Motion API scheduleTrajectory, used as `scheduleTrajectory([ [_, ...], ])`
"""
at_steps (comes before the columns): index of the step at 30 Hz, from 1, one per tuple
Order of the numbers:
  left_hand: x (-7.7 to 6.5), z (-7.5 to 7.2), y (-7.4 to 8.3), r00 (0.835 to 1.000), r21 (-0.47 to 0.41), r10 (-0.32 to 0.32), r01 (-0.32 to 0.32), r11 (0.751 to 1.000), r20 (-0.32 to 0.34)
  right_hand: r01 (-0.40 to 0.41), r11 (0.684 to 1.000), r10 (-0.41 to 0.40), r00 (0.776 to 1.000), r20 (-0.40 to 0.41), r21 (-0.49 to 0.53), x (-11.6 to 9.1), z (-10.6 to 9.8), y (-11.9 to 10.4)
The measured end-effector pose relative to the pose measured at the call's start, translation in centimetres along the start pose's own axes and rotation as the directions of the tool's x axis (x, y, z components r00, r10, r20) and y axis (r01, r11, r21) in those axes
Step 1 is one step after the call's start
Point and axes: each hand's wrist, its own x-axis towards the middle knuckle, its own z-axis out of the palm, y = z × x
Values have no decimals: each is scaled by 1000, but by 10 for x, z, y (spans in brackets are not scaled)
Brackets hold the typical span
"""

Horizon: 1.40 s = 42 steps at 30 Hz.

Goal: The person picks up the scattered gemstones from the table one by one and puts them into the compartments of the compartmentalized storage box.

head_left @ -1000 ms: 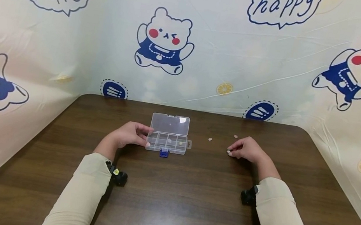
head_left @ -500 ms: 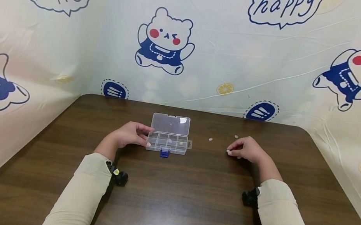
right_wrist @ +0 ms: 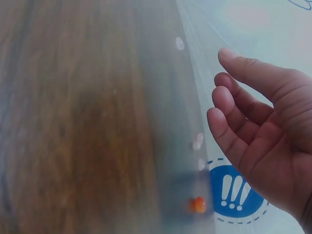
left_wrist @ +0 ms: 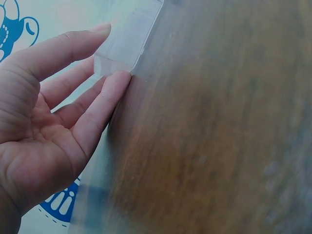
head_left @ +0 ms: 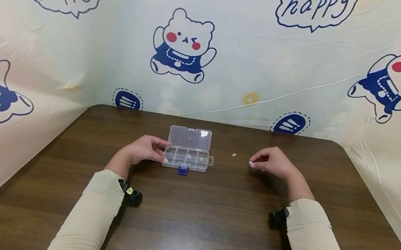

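My left hand (head_left: pixel 147 150) holds the left end of a clear plastic compartment box (head_left: pixel 195 168), thumb in front and fingers behind. Its lid (head_left: pixel 189 137) stands raised at the back, and a blue latch (head_left: pixel 183 170) hangs at the front. Inside lie a whitish piece (head_left: pixel 189 157) and a yellowish piece (head_left: pixel 201 159). In the head view my right hand (head_left: pixel 273 162) pinches what looks like a small white piece (head_left: pixel 251 164) between thumb and forefinger. The pinch does not show clearly in the right wrist view. A pale oval piece (head_left: pixel 234 155) lies between box and hand.
The right wrist view shows several pale oval pieces (right_wrist: pixel 180 44) and an orange one (right_wrist: pixel 200 204) along the table's far side. The brown wooden table (head_left: pixel 184 227) ends at a printed cloth (head_left: pixel 234 60) at the back and sides.
My right hand has lifted a little and shifted left, away from the tabletop. It now hides a pale piece that lay behind it. The left hand and the box stay put.
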Motion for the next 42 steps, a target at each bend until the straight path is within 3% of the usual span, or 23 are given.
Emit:
scheduleTrajectory([
  [16, 0, -1, 0, 1000, 2, 3, -3, 1000, 4, 90, 996, -90, 996, -27, -1, 7, 7, -20],
  [37, 0, -1, 1, 1000, -13, -10, 10, 1000, 5, 95, 992, -90, 993, -74, 77, 20, 23, -47],
  [42, -2, 0, 2, 1000, -14, 14, -14, 1000, 15, 121, 987, -114, 991, -74, 101, 23, 28, -54],
])
